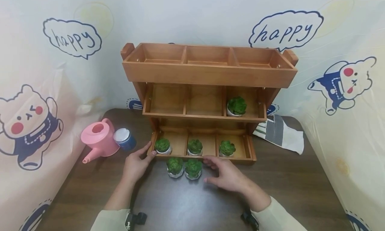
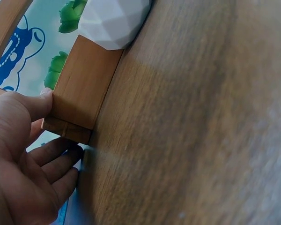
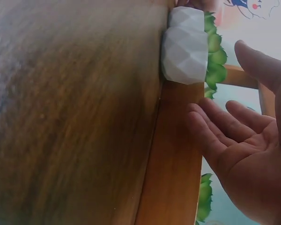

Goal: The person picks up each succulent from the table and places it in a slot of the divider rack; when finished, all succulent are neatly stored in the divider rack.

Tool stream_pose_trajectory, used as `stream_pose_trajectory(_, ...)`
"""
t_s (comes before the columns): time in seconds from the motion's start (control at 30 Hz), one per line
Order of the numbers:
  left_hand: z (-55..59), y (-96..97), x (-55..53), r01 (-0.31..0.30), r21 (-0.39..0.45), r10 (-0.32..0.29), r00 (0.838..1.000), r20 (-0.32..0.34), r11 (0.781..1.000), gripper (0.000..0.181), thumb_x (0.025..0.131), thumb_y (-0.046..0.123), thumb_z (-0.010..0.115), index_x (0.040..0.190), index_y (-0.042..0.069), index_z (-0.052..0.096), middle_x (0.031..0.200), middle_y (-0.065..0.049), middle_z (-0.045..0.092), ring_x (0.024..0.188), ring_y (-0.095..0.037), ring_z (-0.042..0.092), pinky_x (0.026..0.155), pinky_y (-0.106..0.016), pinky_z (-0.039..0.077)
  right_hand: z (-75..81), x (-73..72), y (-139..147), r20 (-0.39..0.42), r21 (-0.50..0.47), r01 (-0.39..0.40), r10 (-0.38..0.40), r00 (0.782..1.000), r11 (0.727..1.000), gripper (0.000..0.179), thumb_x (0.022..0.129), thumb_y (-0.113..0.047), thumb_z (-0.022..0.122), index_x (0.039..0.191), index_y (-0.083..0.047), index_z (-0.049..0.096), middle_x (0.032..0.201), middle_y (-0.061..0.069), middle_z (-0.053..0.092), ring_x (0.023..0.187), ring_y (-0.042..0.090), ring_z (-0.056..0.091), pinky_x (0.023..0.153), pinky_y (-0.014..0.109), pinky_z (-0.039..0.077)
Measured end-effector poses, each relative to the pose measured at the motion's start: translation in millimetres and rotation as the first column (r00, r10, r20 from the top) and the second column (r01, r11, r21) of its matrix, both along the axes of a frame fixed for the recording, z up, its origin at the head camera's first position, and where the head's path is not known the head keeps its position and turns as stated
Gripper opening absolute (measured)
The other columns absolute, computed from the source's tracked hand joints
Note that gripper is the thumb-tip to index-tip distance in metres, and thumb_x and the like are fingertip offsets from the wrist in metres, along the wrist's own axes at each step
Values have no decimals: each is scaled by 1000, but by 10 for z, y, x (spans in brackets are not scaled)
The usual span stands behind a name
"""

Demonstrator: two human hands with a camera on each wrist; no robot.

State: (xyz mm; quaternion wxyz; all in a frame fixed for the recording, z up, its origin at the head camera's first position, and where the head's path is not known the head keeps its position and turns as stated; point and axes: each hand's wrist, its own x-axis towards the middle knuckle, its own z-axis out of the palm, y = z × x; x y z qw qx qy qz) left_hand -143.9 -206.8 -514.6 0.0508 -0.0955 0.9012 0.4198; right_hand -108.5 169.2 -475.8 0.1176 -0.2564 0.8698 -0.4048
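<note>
In the head view a three-tier wooden planter shelf (image 1: 210, 75) stands on the table. My left hand (image 1: 135, 165) pinches the front left corner of its bottom tier (image 2: 84, 84), thumb at the upper edge, the other fingers loosely extended. Two potted succulents (image 1: 175, 167) (image 1: 193, 169) in white faceted pots stand side by side in front of that tier. My right hand (image 1: 227, 174) is just right of them, fingers spread and thumb apart, holding nothing. In the right wrist view its fingertips (image 3: 196, 112) are by the front board (image 3: 175, 140).
Three succulents (image 1: 162, 145) (image 1: 195, 146) (image 1: 227, 148) sit in the bottom tier's compartments, and another (image 1: 236, 105) sits in the middle tier's right one. A pink watering can (image 1: 97, 137) and a blue tin (image 1: 125, 140) stand left; a grey-and-white glove (image 1: 281, 134) lies right.
</note>
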Motion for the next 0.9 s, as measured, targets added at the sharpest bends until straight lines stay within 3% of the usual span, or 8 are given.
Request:
stream_pose_trajectory(0.4, -16, -13, -6, 0, -5, 0, 1000, -9, 1000, 71, 92, 69, 63, 154, 36, 50, 152, -16, 53, 143, -44, 46, 110, -69, 38, -72, -85, -88, -10, 59, -34, 35, 999, 998, 79, 84, -23, 87, 154, -16, 50, 149, 6, 58, 128, 24, 62, 108, 44, 50)
stream_pose_trajectory(0.9, -31, -12, -5, 0, -14, 0, 1000, -22, 1000, 71, 93, 69, 63, 154, 35, 51, 152, -16, 53, 142, -44, 46, 110, -70, 37, -103, -163, -271, 7, 113, -54, 53, 999, 992, 89, 80, -32, 91, 157, -23, 46, 149, 4, 59, 135, 23, 56, 114, 45, 43)
